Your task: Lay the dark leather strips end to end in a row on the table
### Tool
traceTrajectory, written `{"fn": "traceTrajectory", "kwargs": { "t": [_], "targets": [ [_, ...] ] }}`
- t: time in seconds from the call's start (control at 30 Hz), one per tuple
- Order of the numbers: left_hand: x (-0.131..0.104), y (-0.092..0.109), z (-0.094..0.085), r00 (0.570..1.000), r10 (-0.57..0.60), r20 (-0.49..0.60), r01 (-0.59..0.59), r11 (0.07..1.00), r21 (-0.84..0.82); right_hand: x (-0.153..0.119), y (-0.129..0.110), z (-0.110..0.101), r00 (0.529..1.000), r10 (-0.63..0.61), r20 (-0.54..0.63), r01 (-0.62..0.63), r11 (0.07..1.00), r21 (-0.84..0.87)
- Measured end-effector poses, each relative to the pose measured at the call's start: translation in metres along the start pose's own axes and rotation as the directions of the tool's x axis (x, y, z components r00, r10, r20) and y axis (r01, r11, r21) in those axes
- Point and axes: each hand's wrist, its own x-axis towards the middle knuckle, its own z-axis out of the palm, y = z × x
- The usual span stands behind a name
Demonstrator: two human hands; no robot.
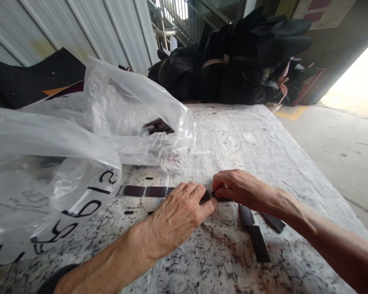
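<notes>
Both grips pinch strip: left hand (179,212), right hand (237,188) | dark strip (144,191): flat, glossy, segmented

Bare forearms, left hand (178,214) and right hand (239,190) ungloved, no sleeves.

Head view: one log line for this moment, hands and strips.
left hand: pressing dark strip row | right hand: pinching strip end | loose strips: beside right wrist | plastic bag: left, open

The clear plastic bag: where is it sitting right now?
In the head view the clear plastic bag lies on the left of the table, just beyond the left hand, with the row of dark strips at its near edge.
</notes>
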Motion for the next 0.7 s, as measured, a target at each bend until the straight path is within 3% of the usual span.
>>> {"fn": "traceTrajectory", "kwargs": {
  "t": [0.13, 0.27, 0.33, 0.43, 0.57, 0.7],
  "targets": [
    [0.008, 0.001, 0.003, 1.0, 0.004, -0.028, -0.003, 1.0, 0.014, -0.011, 0.011, -0.009, 0.996, 0.02, -0.088, -0.022, 0.999, -0.028],
    [0.012, 0.001, 0.004, 0.999, 0.015, -0.046, -0.015, 1.0, 0.006, -0.053, 0.03, -0.019, 0.968, 0.169, -0.185, -0.188, 0.978, -0.095],
    [0.014, 0.001, 0.003, 0.999, 0.022, -0.037, -0.022, 1.0, -0.004, -0.077, 0.039, -0.016, 0.961, 0.218, -0.172, -0.246, 0.955, -0.166],
    [0.018, 0.003, -0.001, 1.0, 0.016, -0.013, -0.016, 1.0, -0.008, -0.1, 0.051, -0.004, 0.965, 0.185, -0.185, -0.227, 0.945, -0.238],
    [0.022, 0.007, -0.004, 0.998, 0.005, 0.058, -0.004, 1.0, -0.01, -0.108, 0.06, 0.005, 0.963, 0.153, -0.221, -0.198, 0.959, -0.202],
    [0.025, 0.008, -0.004, 0.996, 0.002, 0.087, 0.0, 1.0, -0.022, -0.107, 0.061, 0.001, 0.965, 0.156, -0.213, -0.198, 0.961, -0.195]
  ]
}}
